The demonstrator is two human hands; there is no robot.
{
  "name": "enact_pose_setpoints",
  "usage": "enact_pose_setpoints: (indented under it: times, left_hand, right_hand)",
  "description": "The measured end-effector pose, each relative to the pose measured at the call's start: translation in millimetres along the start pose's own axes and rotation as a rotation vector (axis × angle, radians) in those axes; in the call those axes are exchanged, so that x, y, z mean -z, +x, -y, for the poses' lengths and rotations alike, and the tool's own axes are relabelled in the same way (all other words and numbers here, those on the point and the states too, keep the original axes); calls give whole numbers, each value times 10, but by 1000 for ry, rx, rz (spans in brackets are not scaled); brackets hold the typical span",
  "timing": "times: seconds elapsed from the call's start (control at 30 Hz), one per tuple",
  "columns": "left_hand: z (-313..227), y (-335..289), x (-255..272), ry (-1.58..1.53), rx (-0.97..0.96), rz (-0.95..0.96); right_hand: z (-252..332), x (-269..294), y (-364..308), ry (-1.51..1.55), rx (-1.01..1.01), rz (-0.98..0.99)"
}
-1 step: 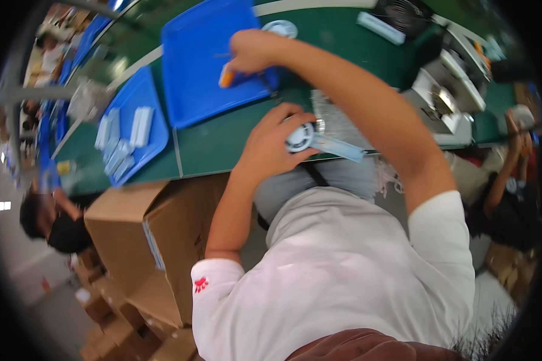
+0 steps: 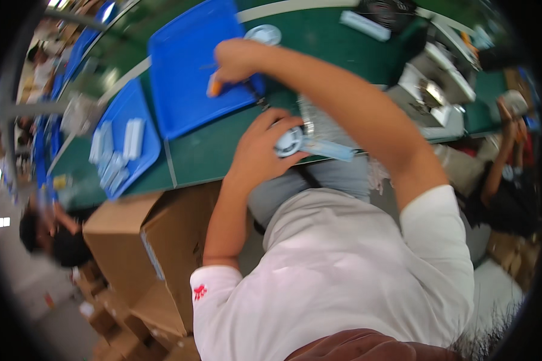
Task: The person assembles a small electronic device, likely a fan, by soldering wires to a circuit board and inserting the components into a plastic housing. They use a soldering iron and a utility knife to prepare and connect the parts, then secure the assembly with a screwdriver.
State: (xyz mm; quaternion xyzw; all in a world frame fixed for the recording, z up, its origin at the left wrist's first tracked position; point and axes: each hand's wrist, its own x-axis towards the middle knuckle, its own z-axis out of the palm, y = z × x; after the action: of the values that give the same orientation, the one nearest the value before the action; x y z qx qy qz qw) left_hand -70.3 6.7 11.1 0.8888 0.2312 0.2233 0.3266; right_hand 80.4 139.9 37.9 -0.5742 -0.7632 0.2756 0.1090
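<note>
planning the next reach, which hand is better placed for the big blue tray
Right, probably: the right hand appears over the big tray, though gripping an orange thing; the left hand is off it, holding the pale part.

Here's the right arm (image 2: 367, 105), bent at an elbow (image 2: 417, 159) out at three o'clock, its forearm stretching across to the right hand (image 2: 233, 61), curled in a tight grip near half past eleven! Below it, the left forearm (image 2: 227, 222) slants up from seven o'clock, and the left hand (image 2: 260, 147) cups just under twelve, fingers (image 2: 283, 122) arched, thumb (image 2: 294, 159) pointing to three.
</note>
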Motion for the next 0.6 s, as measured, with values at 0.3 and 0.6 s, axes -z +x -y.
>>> enact_pose_setpoints:
  times: [0.3,0.6]
  left_hand:
    - [-67,-15,-34,-34,32,-39]
    - [-195,100,-370,-79,-46,-140]
  right_hand:
    - [-181,6,-1086,129,11,-746]
    - [-844,-194,-1893,-139,-107,-1061]
